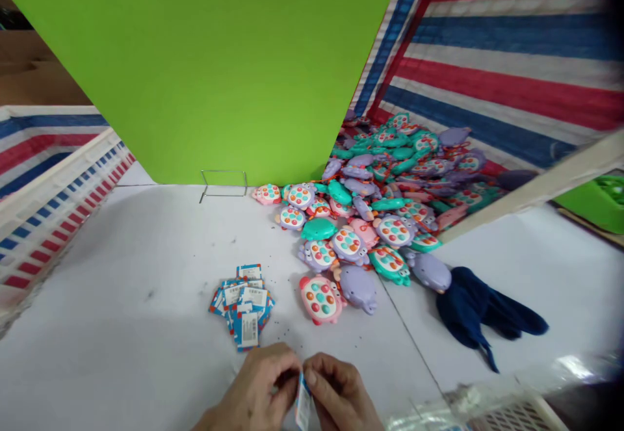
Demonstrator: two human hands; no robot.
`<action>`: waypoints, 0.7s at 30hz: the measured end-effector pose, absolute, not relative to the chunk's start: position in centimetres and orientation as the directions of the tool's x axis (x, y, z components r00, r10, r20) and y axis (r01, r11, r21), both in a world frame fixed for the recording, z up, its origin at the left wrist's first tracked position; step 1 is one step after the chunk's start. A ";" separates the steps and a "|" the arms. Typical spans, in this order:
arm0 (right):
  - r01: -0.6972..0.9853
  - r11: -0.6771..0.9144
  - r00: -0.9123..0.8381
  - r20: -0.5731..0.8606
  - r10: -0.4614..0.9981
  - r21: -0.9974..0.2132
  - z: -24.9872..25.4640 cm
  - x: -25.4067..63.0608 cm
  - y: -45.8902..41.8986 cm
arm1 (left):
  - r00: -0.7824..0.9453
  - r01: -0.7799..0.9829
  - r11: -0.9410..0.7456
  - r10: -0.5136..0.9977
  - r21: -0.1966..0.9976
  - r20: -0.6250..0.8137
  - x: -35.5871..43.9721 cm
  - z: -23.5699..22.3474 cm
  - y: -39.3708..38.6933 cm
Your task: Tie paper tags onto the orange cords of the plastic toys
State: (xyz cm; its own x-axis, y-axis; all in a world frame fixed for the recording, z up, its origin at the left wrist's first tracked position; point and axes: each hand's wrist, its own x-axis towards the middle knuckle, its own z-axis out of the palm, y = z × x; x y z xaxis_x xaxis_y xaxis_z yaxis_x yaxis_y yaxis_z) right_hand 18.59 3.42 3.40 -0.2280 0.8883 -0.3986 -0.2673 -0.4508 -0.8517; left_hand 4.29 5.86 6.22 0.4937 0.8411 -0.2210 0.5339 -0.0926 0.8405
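At the front edge of the view, my left hand (pixel 263 384) and my right hand (pixel 341 392) meet over a small blue-and-white printed card (pixel 303 404). The fingers of both hands are closed at the card's upper part, and it is tilted nearly on edge. Curled fingers hide part of it. Just beyond my left hand lies a loose pile of similar cards (pixel 249 328) with barcode labels. Ahead of my right hand, a pink animal-shaped toy (pixel 322 299) with coloured buttons lies beside a purple toy (pixel 358 288) turned button side down.
A heap of pink, purple and teal toys (pixel 390 190) spills from a striped-lined bin (pixel 487 86) at right. A green panel (pixel 209 73) stands behind the white table (pixel 160 255). Dark blue cloth (pixel 470 314) lies right, a wire stand (pixel 224 195) at the back, a white crate (pixel 53 216) left.
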 end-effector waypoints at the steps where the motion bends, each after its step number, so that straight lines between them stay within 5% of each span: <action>1: -0.313 -0.448 -0.215 -0.397 0.892 -0.837 3.2 18.8 3.3 | 0.497 0.527 -0.062 0.831 0.848 -0.248 4.5 6.5 5.9; 9: -0.281 -0.474 -0.349 -0.372 0.860 -0.835 2.6 21.2 3.1 | 0.552 0.515 0.003 0.763 0.857 -0.335 6.1 8.6 6.3; 14: -0.282 -0.554 -0.235 -0.503 0.832 -0.784 2.6 22.2 2.4 | 0.587 0.571 -0.059 0.727 0.819 -0.357 7.3 8.6 6.6; 21: -0.234 -0.513 -0.277 -0.450 0.849 -0.826 0.8 24.2 2.5 | 0.606 0.664 -0.068 0.633 0.745 -0.482 8.2 8.4 6.5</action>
State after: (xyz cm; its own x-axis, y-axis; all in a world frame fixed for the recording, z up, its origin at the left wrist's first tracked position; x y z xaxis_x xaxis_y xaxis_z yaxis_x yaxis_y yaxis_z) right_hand 24.16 2.49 0.76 -0.2768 0.8492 -0.4497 -0.2335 -0.5134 -0.8258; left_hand 8.18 6.52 8.40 0.6059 0.6325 -0.4825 0.6637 -0.0675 0.7450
